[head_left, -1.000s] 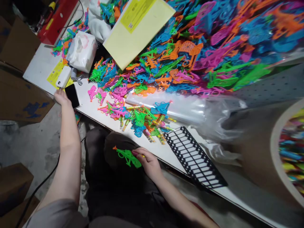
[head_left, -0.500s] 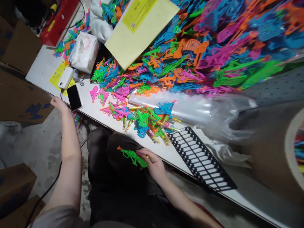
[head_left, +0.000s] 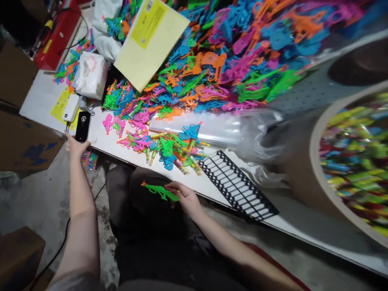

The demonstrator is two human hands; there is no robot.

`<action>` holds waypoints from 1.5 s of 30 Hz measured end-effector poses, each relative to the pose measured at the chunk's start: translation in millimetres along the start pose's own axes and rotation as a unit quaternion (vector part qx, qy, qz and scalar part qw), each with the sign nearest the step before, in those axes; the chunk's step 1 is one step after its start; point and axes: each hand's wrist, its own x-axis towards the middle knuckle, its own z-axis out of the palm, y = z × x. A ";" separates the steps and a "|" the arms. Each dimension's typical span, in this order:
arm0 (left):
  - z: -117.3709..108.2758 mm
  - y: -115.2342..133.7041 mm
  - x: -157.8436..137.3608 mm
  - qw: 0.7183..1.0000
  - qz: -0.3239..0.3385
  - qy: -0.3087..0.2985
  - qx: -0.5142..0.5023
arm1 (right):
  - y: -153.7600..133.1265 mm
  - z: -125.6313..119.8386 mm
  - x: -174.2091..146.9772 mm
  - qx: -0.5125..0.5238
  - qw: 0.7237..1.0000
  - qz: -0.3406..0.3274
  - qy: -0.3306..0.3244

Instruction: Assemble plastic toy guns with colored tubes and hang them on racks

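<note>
My left hand [head_left: 75, 144] is at the table's front edge, thumb and fingers spread at the near end of a smartphone [head_left: 83, 126]. Whether it touches the phone I cannot tell. The phone lies on the tabletop with a pale round figure on its dark screen. Over my lap, my right hand [head_left: 185, 197] is closed on a green plastic toy gun [head_left: 160, 192] with an orange tip pointing left. A small yellow bit shows by those fingers. Between the hands, on the table, lies a small pile of toy guns [head_left: 166, 149] mixed with candy-filled tubes [head_left: 181, 165].
A large heap of colourful toy guns [head_left: 209, 60] covers the back, with a yellow-labelled card [head_left: 151, 44] on it. Nearby are a tissue pack [head_left: 91, 76], a white power bank [head_left: 70, 107], plastic bags [head_left: 197, 127], a black rack [head_left: 239, 186] and a wide round container [head_left: 315, 149] of bright pieces.
My left hand has opened from a curled shape and come to the phone's near end. The phone's screen now shows a figure. The view has shifted right; my right hand keeps the toy gun.
</note>
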 end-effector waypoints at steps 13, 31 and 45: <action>46.6 7.4 -136.9 0.972 0.155 0.113 -0.139 | -75.3 -3.6 40.3 -0.375 0.871 -0.300 0.105; 89.5 4.1 -221.0 0.973 0.117 0.102 -0.169 | -132.9 21.5 166.8 -0.818 0.539 -0.199 0.026; 89.9 4.9 -214.9 0.982 0.112 0.072 -0.136 | -160.3 41.3 188.1 -0.870 0.465 -0.141 0.087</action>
